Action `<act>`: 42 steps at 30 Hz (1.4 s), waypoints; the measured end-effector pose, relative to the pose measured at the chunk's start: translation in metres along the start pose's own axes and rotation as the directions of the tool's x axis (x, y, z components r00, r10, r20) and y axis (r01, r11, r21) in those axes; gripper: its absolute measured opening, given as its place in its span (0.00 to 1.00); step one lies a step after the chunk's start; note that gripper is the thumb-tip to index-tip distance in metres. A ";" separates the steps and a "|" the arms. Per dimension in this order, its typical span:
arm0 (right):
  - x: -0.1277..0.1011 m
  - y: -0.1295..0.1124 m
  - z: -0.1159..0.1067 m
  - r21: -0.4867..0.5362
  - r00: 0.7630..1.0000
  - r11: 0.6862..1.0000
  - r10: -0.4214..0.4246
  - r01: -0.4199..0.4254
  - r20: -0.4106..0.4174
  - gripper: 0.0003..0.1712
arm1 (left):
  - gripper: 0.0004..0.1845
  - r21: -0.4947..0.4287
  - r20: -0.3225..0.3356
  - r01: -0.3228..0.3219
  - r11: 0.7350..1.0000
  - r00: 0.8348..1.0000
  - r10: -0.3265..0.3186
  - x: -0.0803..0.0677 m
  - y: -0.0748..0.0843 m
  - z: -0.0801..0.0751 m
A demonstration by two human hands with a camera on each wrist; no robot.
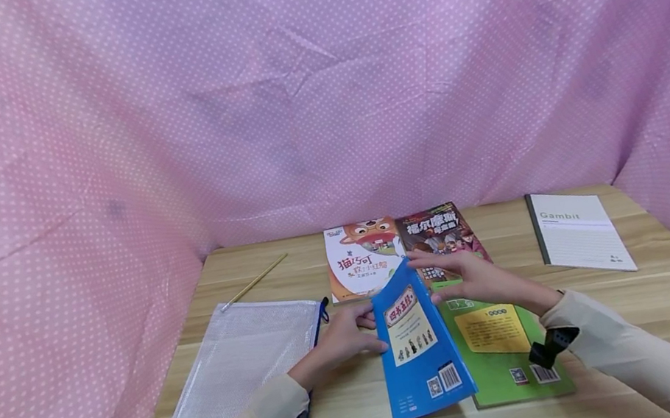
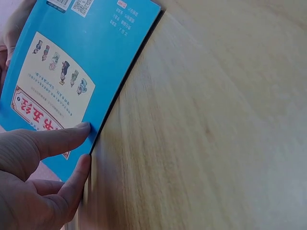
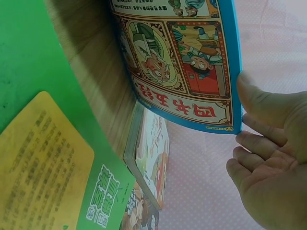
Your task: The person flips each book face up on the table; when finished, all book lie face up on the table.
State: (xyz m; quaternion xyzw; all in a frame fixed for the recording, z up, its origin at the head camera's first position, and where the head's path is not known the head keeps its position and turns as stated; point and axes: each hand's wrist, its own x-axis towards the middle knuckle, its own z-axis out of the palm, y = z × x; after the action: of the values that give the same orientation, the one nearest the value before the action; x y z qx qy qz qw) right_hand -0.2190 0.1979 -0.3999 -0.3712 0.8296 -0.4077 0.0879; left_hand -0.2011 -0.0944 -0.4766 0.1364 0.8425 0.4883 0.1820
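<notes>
A thin blue book (image 1: 421, 373) with Chinese lettering stands tilted over the table, its back cover up and its right side raised. My left hand (image 1: 346, 332) holds its left edge; in the left wrist view the thumb lies on the blue back cover (image 2: 103, 57) and a finger is at the edge. On the raised side, my right hand (image 1: 478, 281) pinches the edge near the top corner. The right wrist view shows the illustrated front cover (image 3: 192, 105) facing down. A green book (image 1: 505, 373) with a yellow panel lies flat, partly under the blue one.
Behind lie a white-and-orange picture book (image 1: 352, 266) and a dark comic-style book (image 1: 428, 226), side by side. A white Gambit notepad (image 1: 581, 233) is at the far right. To the left are a translucent zip pouch (image 1: 230, 377) and a thin yellowish stick (image 1: 259, 276). Pink dotted cloth (image 1: 321, 129) surrounds the table.
</notes>
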 end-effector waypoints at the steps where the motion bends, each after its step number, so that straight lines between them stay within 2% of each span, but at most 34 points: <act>1: 0.000 0.000 0.000 0.000 1.000 1.000 -0.002 0.002 0.000 0.37 | 0.34 -0.005 0.002 -0.003 1.000 1.000 0.003 0.000 0.000 0.000; 4: 0.000 -0.001 0.000 -0.003 1.000 1.000 0.005 -0.005 0.001 0.37 | 0.33 -0.016 0.007 -0.010 1.000 1.000 0.010 0.001 0.000 0.002; 13: 0.003 -0.003 0.000 -0.004 1.000 1.000 0.013 -0.013 0.007 0.36 | 0.40 -0.049 0.004 -0.006 0.999 1.000 0.006 0.003 0.000 0.007; 28: 0.005 -0.008 0.002 0.014 0.999 1.000 0.026 -0.026 0.022 0.35 | 0.40 -0.068 -0.001 0.009 0.998 1.000 -0.009 0.001 -0.003 0.010; 36: 0.008 -0.010 0.004 0.016 1.000 1.000 -0.011 0.011 0.020 0.35 | 0.37 -0.127 0.012 -0.004 0.992 1.000 0.006 -0.003 0.000 0.012; 42: 0.010 -0.012 0.005 0.042 1.000 0.999 0.008 -0.009 0.020 0.36 | 0.37 -0.127 0.020 -0.014 0.992 1.000 0.017 -0.006 0.006 0.012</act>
State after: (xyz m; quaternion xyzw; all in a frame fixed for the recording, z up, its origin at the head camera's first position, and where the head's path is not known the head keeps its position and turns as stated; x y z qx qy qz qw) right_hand -0.2175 0.1838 -0.3927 -0.3699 0.8215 -0.4209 0.1058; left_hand -0.1902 -0.0847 -0.4753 0.1363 0.8067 0.5409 0.1954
